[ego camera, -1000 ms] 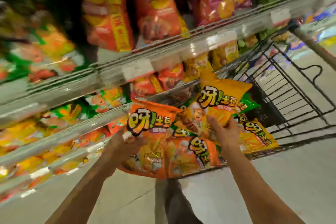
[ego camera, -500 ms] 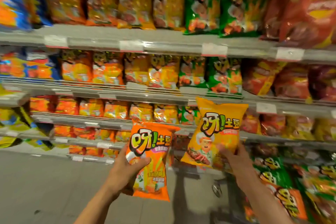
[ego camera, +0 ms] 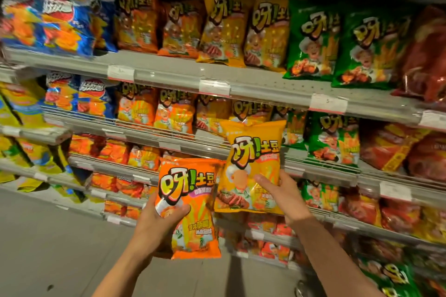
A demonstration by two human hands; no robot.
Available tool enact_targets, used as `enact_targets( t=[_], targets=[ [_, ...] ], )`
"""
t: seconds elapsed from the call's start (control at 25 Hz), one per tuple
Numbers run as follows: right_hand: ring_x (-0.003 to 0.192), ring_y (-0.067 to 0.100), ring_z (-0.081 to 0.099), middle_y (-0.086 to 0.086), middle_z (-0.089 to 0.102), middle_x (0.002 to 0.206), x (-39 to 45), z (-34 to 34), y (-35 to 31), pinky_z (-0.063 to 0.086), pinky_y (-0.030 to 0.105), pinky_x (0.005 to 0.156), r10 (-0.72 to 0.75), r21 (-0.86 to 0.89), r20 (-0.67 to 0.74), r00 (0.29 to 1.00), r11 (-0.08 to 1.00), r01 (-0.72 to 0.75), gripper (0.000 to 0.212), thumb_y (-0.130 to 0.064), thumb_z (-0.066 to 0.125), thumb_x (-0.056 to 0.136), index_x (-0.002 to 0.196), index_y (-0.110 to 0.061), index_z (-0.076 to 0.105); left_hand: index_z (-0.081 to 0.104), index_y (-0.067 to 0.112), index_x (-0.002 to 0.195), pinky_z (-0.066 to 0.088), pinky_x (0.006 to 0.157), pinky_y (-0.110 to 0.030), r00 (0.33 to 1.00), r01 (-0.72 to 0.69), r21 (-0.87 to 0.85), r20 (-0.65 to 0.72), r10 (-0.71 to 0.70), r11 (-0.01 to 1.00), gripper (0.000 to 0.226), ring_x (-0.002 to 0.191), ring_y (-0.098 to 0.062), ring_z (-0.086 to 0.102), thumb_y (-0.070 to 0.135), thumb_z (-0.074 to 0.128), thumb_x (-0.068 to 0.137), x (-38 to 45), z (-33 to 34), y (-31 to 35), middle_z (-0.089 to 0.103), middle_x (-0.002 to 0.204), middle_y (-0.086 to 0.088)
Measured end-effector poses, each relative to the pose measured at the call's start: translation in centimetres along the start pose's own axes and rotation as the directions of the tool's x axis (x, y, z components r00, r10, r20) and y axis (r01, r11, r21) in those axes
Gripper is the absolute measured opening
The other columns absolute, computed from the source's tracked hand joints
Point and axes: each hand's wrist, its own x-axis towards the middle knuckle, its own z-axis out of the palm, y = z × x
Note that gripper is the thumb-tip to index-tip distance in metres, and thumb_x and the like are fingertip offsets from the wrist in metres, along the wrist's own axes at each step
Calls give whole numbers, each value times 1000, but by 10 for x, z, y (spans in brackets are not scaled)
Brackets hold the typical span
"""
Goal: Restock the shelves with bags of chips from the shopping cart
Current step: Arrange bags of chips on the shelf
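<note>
My left hand (ego camera: 155, 220) grips an orange chip bag (ego camera: 193, 202) by its left edge, thumb across the front, held upright at waist height before the shelves. My right hand (ego camera: 284, 196) holds a yellow chip bag (ego camera: 253, 164) by its lower right side, raised a little higher and beside the orange one. Both bags hang in front of the shelf rows, apart from them. The grey shelf (ego camera: 265, 90) above carries matching orange, yellow and green bags. Of the shopping cart, only bags at the bottom right corner (ego camera: 395, 277) show.
Several grey shelf levels with white price tags (ego camera: 214, 87) run across the view, packed with chip bags: blue ones (ego camera: 65, 24) at left, green ones (ego camera: 333, 142) and red ones (ego camera: 424, 55) at right. Grey floor (ego camera: 48, 243) lies at lower left.
I have turned from the cart to face the shelves. Both hands lifted one bag each out of the cart and now hold them up closer to the shelf rows.
</note>
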Motion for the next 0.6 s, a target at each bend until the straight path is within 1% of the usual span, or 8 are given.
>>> enact_targets(
  t=[0.08,0.12,0.16,0.24,0.28,0.4,0.52,0.6],
  targets=[
    [97,7,72,-8,76,107,18,8,-1,57,23,73,10,16,27,1000,1000,-10,34,-38,79,83,112,-28,66,60,46,121,60,81,-36,1000,8,45,-31,-6,999,73,96,-9,74,66,88,56,20,-7,2,77,106,15],
    [96,5,72,-9,76,107,28,11,0,56,19,69,19,31,48,999,999,-20,34,-39,79,83,112,-29,66,61,44,121,60,82,-42,1000,21,37,-24,-21,999,75,96,-15,75,66,89,55,30,-9,2,78,107,10],
    [96,4,72,-8,76,108,37,14,2,57,18,70,29,48,69,997,998,-32,35,-39,79,83,113,-29,66,61,42,121,62,80,-43,999,31,23,-11,-30,999,75,94,-19,76,64,89,55,39,-10,3,78,107,6],
    [100,7,73,-8,77,110,56,18,0,60,25,77,30,74,107,994,997,-38,36,-37,79,84,116,-30,65,62,42,120,63,70,-38,999,29,5,-18,-29,1000,74,91,-22,78,62,90,55,57,-8,8,79,106,2],
    [100,6,72,-10,77,109,64,21,-3,60,27,79,19,79,115,993,997,-29,35,-37,79,84,115,-33,64,62,43,119,63,69,-36,999,21,2,-34,-21,1000,73,91,-21,78,61,90,55,64,-7,10,79,106,3],
    [100,3,72,-15,76,107,91,27,-16,59,27,83,-29,73,124,992,997,20,29,-38,78,85,109,-37,63,60,46,119,62,76,-41,998,-13,12,-62,14,1000,68,93,-18,77,58,89,58,84,-7,15,78,107,6],
    [98,1,71,-18,76,103,113,39,-33,58,28,84,-63,65,113,992,996,56,28,-40,78,85,109,-36,64,62,47,116,62,71,-32,996,-46,-9,-76,45,999,62,93,-19,77,55,90,61,101,-16,22,78,106,6],
    [96,2,71,-16,77,102,128,58,-46,58,31,85,-113,52,53,992,993,111,32,-43,78,85,111,-32,65,62,47,116,61,69,-30,993,-69,-3,-93,69,998,60,93,-16,77,53,89,63,110,-30,25,78,105,8]
  ],
)
